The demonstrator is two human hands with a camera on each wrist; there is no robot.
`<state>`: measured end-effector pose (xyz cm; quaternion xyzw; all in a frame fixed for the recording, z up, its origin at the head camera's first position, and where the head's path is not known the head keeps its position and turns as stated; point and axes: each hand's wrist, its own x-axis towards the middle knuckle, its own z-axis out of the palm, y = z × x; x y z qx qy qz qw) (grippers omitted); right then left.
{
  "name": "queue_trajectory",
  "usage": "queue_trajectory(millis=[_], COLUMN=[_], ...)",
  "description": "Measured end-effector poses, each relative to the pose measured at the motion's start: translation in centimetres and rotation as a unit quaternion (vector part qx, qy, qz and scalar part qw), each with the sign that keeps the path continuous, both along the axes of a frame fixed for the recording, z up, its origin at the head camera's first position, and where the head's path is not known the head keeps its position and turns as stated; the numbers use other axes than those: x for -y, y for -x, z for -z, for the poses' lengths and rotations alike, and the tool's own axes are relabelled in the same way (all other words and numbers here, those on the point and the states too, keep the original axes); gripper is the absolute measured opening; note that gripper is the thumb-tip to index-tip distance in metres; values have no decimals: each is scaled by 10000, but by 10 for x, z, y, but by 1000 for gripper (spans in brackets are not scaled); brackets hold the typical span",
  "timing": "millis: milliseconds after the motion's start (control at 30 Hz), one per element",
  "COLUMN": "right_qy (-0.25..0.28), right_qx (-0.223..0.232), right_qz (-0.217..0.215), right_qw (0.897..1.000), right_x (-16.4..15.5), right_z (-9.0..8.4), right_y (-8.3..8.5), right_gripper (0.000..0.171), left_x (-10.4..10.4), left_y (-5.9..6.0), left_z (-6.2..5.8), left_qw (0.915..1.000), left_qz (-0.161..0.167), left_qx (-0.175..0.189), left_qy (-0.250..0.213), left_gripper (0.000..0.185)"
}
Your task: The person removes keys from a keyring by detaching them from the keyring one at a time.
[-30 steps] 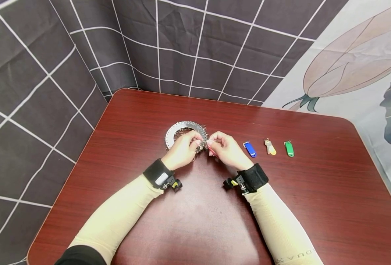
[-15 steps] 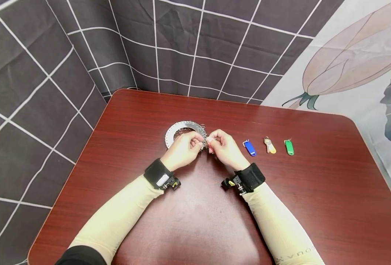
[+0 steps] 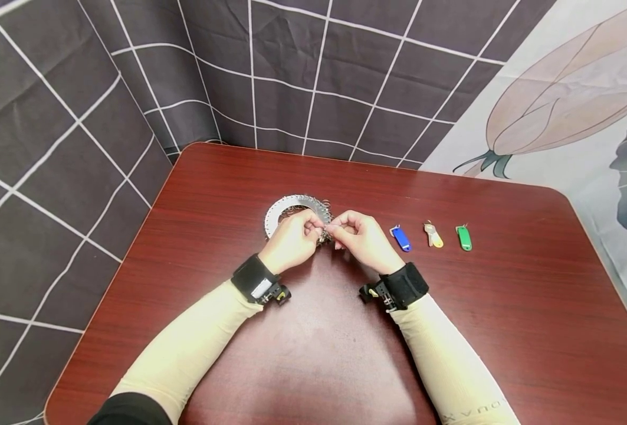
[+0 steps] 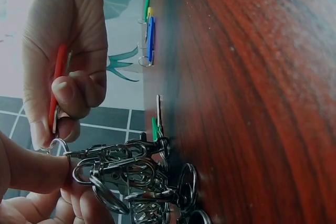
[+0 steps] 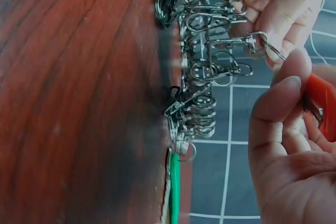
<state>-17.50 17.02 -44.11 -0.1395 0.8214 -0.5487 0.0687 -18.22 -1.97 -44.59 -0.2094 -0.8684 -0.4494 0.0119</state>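
Observation:
A round silver metal ring (image 3: 272, 219) lies on the table, with several swivel clasps (image 4: 121, 161) and split rings round its edge. My left hand (image 3: 291, 239) pinches a small split ring (image 5: 274, 49) that hangs from one clasp. My right hand (image 3: 365, 241) holds a red key tag (image 4: 58, 85) between its curled fingers, a metal part showing beside the tag. Thumb and fingertip of that hand meet the split ring close to the left fingertips. Whether the tag's own loop is hooked on the split ring is hidden by the fingers.
To the right lie a blue key tag (image 3: 400, 239), a yellow key tag (image 3: 437, 239) with a key, and a green key tag (image 3: 464, 238). Another green tag (image 5: 175, 187) sits by the metal ring, low among the clasps. A grid-patterned cloth (image 3: 286, 106) hangs behind the table.
My right hand has shifted slightly left, its fingertips now closer to the left ones. The red tag, visible earlier in the head view, is now covered by the hand. My left hand barely moves.

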Motion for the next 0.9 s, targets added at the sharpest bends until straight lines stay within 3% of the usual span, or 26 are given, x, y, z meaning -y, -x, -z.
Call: queue_trajectory(millis=[333, 567, 900], right_qy=[63, -69, -59], right_qx=[-137, -102, -218], right_qz=[-54, 9, 242], right_qw=[9999, 9999, 9995], right_x=[0, 1, 13], right_z=[3, 1, -28], right_y=[0, 1, -14], right_gripper=[11, 11, 8], left_x=[2, 2, 1], left_y=[1, 2, 0], left_z=[-4, -2, -7], left_qw=[9973, 9971, 9989], left_qz=[319, 440, 316], left_qx=[452, 398, 218], left_qy=[-486, -472, -270], left_gripper=[8, 8, 6])
